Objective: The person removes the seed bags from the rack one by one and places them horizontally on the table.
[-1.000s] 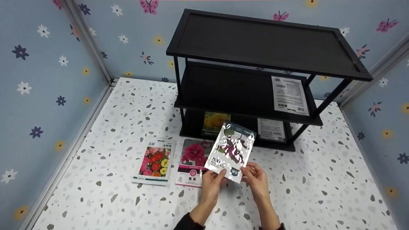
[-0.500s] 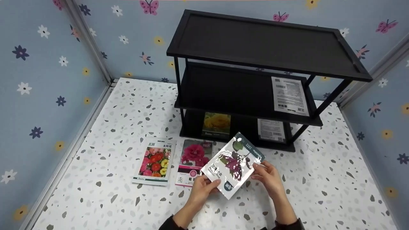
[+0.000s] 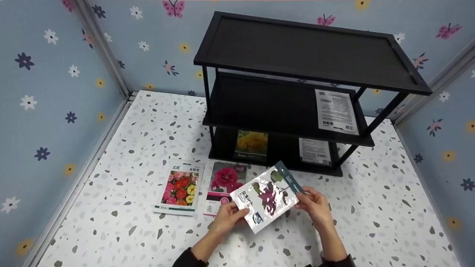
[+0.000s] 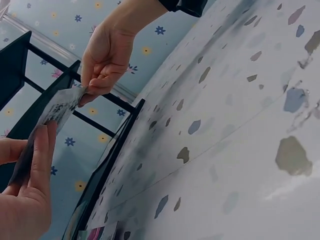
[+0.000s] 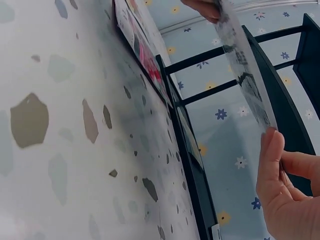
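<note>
A glossy white seed packet [image 3: 265,198] with a purple flower and a dark green top band is held tilted above the table by both hands. My left hand [image 3: 226,218] pinches its lower left corner, thumb on the front. At the banded end on the right, my right hand [image 3: 316,208] pinches the edge. The right wrist view shows the packet [image 5: 245,70] nearly edge-on, with right-hand fingertips [image 5: 270,137] against it. Below the held packet's left side lies a pink-flower seed packet [image 3: 226,178], partly covered. Left of that lies a seed packet [image 3: 180,189] with red and yellow flowers.
A black three-tier shelf [image 3: 304,52] stands at the back. Its middle tier bears a packet [image 3: 337,111] with its printed text side up. On the bottom tier lie a yellow-flower packet [image 3: 251,144] and another text-side packet [image 3: 315,151]. Flowered walls [image 3: 48,89] enclose the speckled table [image 3: 122,233].
The held packet has come down and turned clockwise, away from the shelf. My right hand has shifted to its banded end, and my left hand has moved slightly left and down.
</note>
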The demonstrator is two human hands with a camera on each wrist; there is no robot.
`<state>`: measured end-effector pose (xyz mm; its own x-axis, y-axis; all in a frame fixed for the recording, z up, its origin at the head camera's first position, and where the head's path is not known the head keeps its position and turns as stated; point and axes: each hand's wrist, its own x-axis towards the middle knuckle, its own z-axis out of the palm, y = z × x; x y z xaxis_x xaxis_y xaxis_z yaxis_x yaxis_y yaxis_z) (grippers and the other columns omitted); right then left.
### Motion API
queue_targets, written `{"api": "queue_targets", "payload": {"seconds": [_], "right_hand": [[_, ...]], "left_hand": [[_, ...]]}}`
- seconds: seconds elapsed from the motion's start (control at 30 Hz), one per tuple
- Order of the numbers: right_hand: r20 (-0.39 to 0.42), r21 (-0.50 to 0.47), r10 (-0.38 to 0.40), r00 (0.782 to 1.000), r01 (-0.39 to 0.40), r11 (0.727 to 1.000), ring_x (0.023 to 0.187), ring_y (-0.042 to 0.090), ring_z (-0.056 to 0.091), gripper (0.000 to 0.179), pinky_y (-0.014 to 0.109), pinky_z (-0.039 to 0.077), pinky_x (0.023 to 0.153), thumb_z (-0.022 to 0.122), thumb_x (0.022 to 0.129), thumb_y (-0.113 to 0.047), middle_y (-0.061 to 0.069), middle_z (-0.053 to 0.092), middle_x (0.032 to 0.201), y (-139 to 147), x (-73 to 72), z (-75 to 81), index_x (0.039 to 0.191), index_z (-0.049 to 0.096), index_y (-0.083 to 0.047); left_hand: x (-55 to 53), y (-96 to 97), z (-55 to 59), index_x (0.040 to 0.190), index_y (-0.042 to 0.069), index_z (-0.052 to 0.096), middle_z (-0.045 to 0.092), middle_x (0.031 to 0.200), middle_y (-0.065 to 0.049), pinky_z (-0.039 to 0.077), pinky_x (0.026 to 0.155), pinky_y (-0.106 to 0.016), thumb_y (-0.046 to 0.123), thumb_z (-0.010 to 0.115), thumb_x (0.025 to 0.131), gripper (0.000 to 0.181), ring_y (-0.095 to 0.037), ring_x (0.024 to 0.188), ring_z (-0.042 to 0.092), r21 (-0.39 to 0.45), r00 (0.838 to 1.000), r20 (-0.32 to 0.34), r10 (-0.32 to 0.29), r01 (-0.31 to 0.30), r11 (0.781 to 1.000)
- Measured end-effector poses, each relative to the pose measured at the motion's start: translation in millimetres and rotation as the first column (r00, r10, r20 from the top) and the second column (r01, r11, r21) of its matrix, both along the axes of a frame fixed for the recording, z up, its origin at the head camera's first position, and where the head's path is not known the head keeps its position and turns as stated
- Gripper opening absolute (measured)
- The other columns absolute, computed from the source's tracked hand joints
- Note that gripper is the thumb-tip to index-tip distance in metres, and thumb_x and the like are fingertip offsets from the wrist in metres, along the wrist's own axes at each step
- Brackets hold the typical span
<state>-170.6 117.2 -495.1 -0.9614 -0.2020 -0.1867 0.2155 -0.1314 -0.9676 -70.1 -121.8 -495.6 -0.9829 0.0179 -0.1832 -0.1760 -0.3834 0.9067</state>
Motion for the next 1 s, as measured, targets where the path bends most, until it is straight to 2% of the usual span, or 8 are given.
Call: {"api": "queue_targets", "payload": {"seconds": [0.17,0.3,0.4,0.53,0.63,0.7,0.97,1.0], "right_hand": [[0.005,-0.09,-0.109,0.994,0.109,0.99,0.058,0.016,0.06,0.025,0.022,0.052,0.054,0.054,0.085,0.006,0.013,0.062,0.073,-10.1,2.1,1.8,0.106,0.046,0.017],[0.004,-0.168,-0.188,0.982,0.186,0.968,0.063,0.018,0.061,0.025,0.024,0.052,0.058,0.052,0.086,0.007,0.014,0.062,0.077,-21.4,5.8,-1.2,0.108,0.043,0.017],[0.015,-0.21,-0.232,0.973,0.229,0.95,0.065,0.019,0.061,0.025,0.024,0.053,0.059,0.051,0.087,0.007,0.014,0.062,0.079,-30.9,8.6,-4.0,0.108,0.042,0.017],[0.044,-0.24,-0.282,0.958,0.285,0.928,0.063,0.018,0.061,0.023,0.024,0.053,0.058,0.05,0.087,0.008,0.014,0.063,0.077,-43.0,11.5,-7.7,0.107,0.043,0.016],[0.07,-0.245,-0.312,0.948,0.32,0.915,0.062,0.017,0.061,0.022,0.024,0.053,0.058,0.05,0.087,0.008,0.014,0.063,0.076,-50.5,13.9,-9.5,0.107,0.044,0.016],[0.085,-0.248,-0.327,0.941,0.338,0.908,0.062,0.018,0.061,0.02,0.024,0.053,0.058,0.049,0.087,0.008,0.015,0.062,0.076,-54.3,15.4,-10.1,0.106,0.045,0.015],[0.083,-0.226,-0.309,0.947,0.32,0.92,0.069,0.025,0.063,0.022,0.026,0.053,0.06,0.05,0.087,0.009,0.026,0.059,0.085,-58.0,19.6,-10.9,0.106,0.042,0.014],[0.077,-0.22,-0.294,0.953,0.304,0.927,0.07,0.025,0.063,0.024,0.026,0.053,0.06,0.051,0.086,0.009,0.026,0.06,0.085,-57.2,19.5,-10.8,0.107,0.041,0.015]], "left_hand": [[-13.2,6.8,-10.6,0.115,-0.021,0.045,0.064,0.095,-0.02,0.05,0.061,-0.024,0.007,0.054,0.089,0.039,-0.017,0.077,0.063,0.181,0.99,-0.059,0.131,-0.119,0.976],[-23.4,25.7,-24.1,0.116,-0.019,0.045,0.063,0.1,-0.018,0.05,0.066,-0.024,0.016,0.063,0.084,0.051,-0.017,0.083,0.061,0.266,0.941,-0.163,0.297,-0.248,0.932],[-36.7,43.6,-58.2,0.115,-0.009,0.051,0.061,0.102,-0.015,0.051,0.076,-0.033,0.017,0.066,0.082,0.045,-0.02,0.087,0.061,0.306,0.9,-0.206,0.384,-0.314,0.899],[-54.9,64.0,-99.0,0.118,0.003,0.051,0.061,0.102,-0.015,0.051,0.074,-0.042,0.006,0.066,0.081,0.04,-0.026,0.081,0.063,0.379,0.873,-0.144,0.466,-0.386,0.841],[-62.5,73.7,-103.9,0.121,0.0,0.048,0.059,0.104,-0.019,0.05,0.074,-0.045,0.002,0.066,0.079,0.046,-0.028,0.08,0.062,0.43,0.862,-0.082,0.5,-0.422,0.798],[-65.6,77.8,-104.0,0.121,-0.003,0.047,0.059,0.104,-0.021,0.051,0.074,-0.045,0.002,0.066,0.08,0.046,-0.028,0.082,0.062,0.435,0.859,-0.072,0.507,-0.431,0.791],[-61.2,79.2,-85.0,0.118,-0.001,0.05,0.059,0.105,-0.016,0.052,0.072,-0.038,0.009,0.061,0.086,0.035,-0.028,0.087,0.061,0.339,0.853,-0.099,0.513,-0.456,0.823],[-63.3,78.2,-92.0,0.118,0.0,0.051,0.059,0.105,-0.015,0.052,0.072,-0.037,0.011,0.061,0.086,0.035,-0.027,0.088,0.061,0.328,0.853,-0.102,0.512,-0.457,0.827]]}}
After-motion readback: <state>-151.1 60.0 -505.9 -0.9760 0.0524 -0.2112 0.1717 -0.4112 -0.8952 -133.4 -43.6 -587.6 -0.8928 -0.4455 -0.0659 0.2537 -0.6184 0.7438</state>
